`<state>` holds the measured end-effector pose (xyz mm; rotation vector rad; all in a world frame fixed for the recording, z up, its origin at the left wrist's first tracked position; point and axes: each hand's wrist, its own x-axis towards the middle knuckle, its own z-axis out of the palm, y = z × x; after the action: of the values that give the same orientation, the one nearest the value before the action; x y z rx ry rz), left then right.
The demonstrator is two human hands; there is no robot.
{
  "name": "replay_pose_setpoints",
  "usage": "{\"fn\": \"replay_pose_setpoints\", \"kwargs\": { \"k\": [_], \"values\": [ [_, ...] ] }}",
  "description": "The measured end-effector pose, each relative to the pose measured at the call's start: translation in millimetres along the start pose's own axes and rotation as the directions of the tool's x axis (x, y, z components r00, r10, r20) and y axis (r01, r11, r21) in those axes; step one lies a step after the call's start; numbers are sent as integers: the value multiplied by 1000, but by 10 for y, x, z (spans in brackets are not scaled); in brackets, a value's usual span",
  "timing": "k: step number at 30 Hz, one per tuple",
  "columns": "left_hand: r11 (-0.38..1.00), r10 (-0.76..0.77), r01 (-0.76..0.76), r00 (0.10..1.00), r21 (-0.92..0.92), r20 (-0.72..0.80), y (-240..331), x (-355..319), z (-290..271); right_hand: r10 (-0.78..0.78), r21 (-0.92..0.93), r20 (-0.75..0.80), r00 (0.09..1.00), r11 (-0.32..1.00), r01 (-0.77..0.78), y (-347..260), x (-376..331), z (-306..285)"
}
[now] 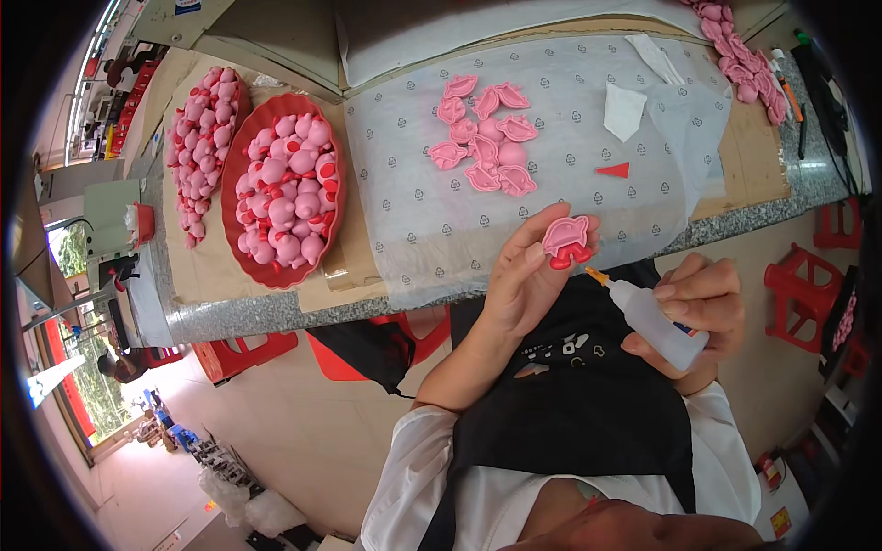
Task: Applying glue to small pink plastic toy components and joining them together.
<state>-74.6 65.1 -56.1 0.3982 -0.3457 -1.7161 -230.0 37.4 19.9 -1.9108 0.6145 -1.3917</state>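
Near the table's front edge, my left hand pinches a small toy figure half by its rim. The piece is a hollow pink shell with red legs at its lower end, its open side facing up. My right hand is wrapped round a translucent white squeeze bottle. The bottle is tilted, its orange nozzle just beside the red legs; whether they touch I cannot tell. Beyond my left hand, several pink shell halves lie loose on a printed paper sheet.
A red scalloped basket full of pink-and-red figures stands left, beside a heap of pink pieces. More pink pieces lie far right, near pens. A red triangular scrap and white paper scrap rest on the sheet. Red stools stand right.
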Motion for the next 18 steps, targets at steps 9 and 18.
{"fn": "replay_pose_setpoints", "kwargs": {
  "k": [9,18],
  "values": [
    [1000,2,-2,1000,0,3,7,-3,12,-24,-45,24,999,999,25,3,8,11],
    [999,19,-16,997,-41,71,-9,11,-1,-35,-1,7,999,999,35,23,13,83]
  ]
}}
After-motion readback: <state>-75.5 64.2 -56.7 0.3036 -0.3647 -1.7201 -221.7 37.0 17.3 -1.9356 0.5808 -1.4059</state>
